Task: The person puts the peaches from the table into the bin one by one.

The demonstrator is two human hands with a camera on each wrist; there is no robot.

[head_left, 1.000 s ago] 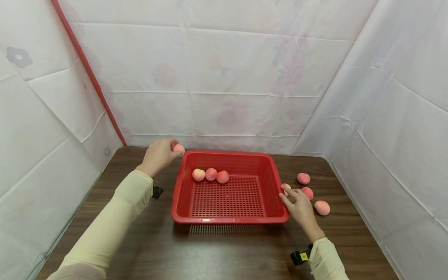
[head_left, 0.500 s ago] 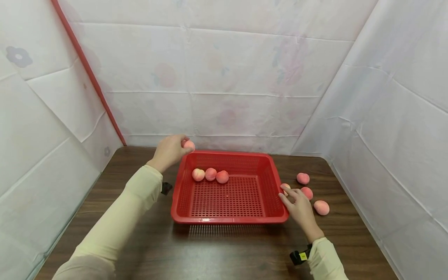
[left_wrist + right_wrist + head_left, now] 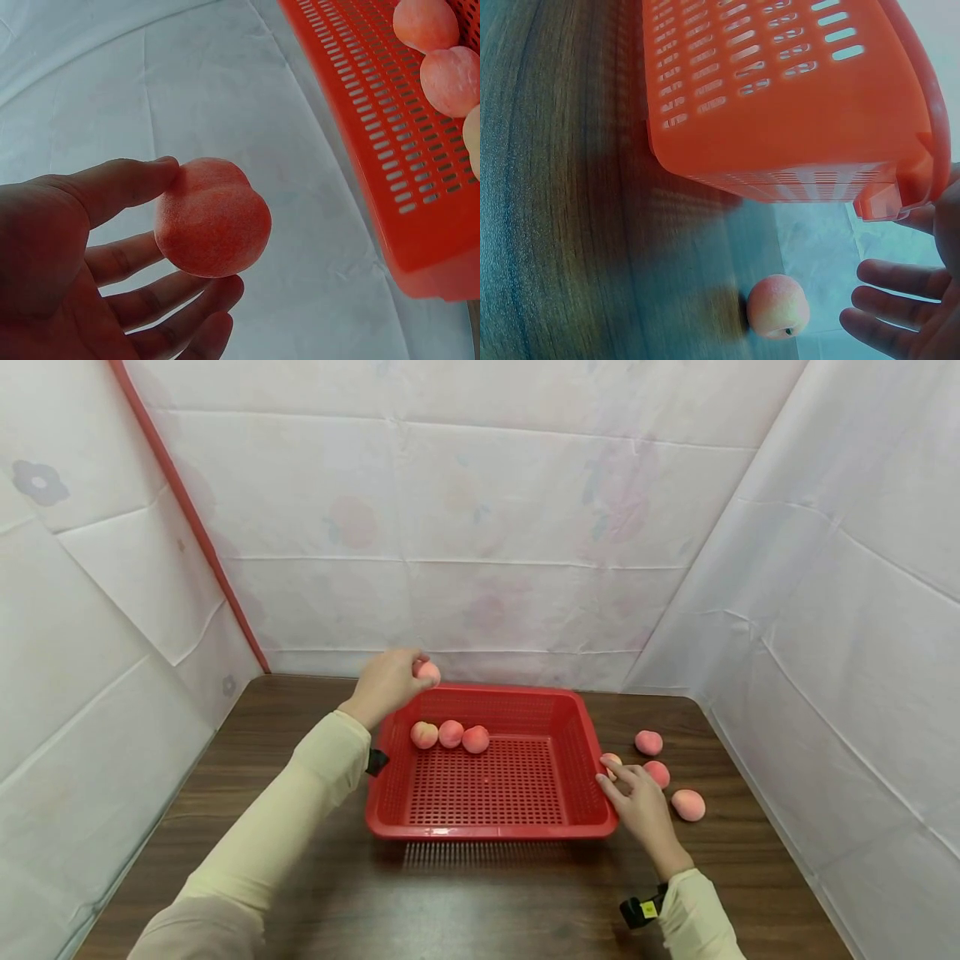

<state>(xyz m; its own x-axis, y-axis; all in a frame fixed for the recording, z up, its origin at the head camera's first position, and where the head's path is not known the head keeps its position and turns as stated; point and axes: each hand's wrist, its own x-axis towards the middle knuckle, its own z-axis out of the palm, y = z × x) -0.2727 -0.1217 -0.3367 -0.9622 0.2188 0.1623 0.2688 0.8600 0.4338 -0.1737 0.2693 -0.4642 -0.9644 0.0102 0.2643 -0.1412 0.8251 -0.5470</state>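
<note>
My left hand (image 3: 386, 682) holds a pink peach (image 3: 428, 672) between thumb and fingers above the back left corner of the red basket (image 3: 491, 831). In the left wrist view the same peach (image 3: 213, 217) sits on my fingers (image 3: 176, 289), with the basket wall (image 3: 390, 157) to the right. Three peaches (image 3: 450, 735) lie in a row inside the basket near its back. My right hand (image 3: 637, 797) rests against the basket's right rim with fingers spread, beside a peach (image 3: 612, 762). That peach (image 3: 778, 307) lies on the table just left of my fingers (image 3: 889, 300).
Three more peaches lie on the dark wooden table (image 3: 480, 902) right of the basket: one farther back (image 3: 648, 742), one (image 3: 658, 772) by my right hand, one nearer (image 3: 687, 805). White sheeting walls in the table on three sides; a red pole (image 3: 187, 514) runs along the left.
My left hand has carried its peach rightward, from left of the basket to over its back left corner. The right hand has stayed at the basket's right rim.
</note>
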